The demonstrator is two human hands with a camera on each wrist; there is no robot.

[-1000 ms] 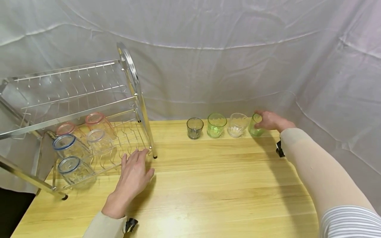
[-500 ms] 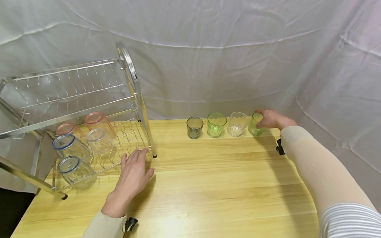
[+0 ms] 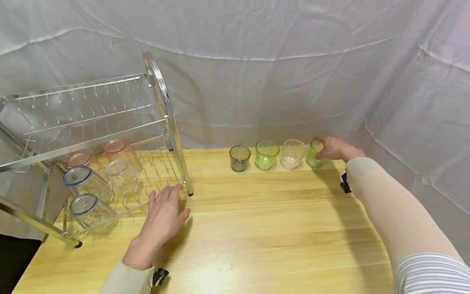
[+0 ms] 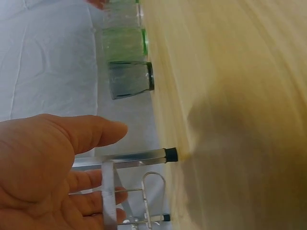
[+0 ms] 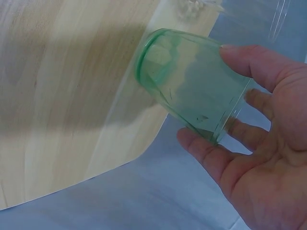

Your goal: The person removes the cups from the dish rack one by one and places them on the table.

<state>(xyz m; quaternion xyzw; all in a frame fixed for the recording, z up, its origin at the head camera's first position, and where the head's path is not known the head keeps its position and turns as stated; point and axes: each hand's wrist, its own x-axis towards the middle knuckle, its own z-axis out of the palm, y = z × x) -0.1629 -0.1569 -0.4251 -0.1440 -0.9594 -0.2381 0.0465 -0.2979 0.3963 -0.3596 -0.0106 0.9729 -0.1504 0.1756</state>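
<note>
We have our right hand [image 3: 332, 148] around a translucent green, round glass tumbler [image 3: 313, 158], thumb on one side of its wall and fingers bent across from it, near the upper end. The tumbler stands mouth up within that grasp, its thick base against the pale yellow, wood-grained surface [image 3: 275, 237].

Just to the left of our right hand, in a row, stand a clear, flared glass tumbler [image 3: 292, 156], a wide, bright green glass tumbler [image 3: 267, 156] and a small, smoky grey glass tumbler [image 3: 240, 160].

Our left hand [image 3: 161, 214] is spread loosely, thumb apart from the fingers, and has hold of nothing. Its fingertips lie at the lower front rail of a silvery, two-tier metal wire rack [image 3: 180, 153]; whether they touch it, we cannot tell. Left of that hand, on the rack's lower tier, sit blue-ringed, clear glass tumblers [image 3: 88, 185], with pink-ringed, clear glass tumblers [image 3: 125, 154] farther beyond.

We judge the step in hand to be the grasp on the end tumbler. Any lift from here calls for a steady, even squeeze on smooth glass and a path that spares the clear neighbour close by.
</note>
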